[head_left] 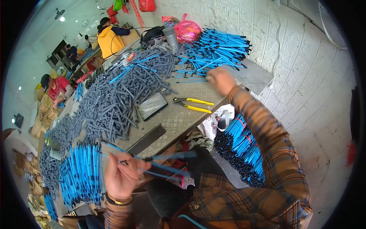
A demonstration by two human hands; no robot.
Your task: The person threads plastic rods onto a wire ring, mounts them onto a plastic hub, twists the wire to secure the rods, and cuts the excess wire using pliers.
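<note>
My left hand [122, 172] is closed around a few thin blue rods [173, 155] with dark fittings, smeared by motion, over the near table edge. Across the table, my right hand [221, 80] has its fingers curled together beside a heap of blue rods with black tips [225, 44]. Whether it grips a rod there cannot be made out. Between the hands lie cutting pliers with yellow handles [198, 102], open-jawed, and a flat dark-rimmed rectangular item [152, 107] under clear film. A dark metal bar [146, 139] sits at the table's near edge.
Grey plastic pieces [103, 101] form a large heap on the left. Blue rods [81, 171] lie in rows beside my left hand; bundled ones [244, 147] stand below the table at right. A grey cylinder [170, 39] and pink bag [187, 28] are at the back. Other people work farther left.
</note>
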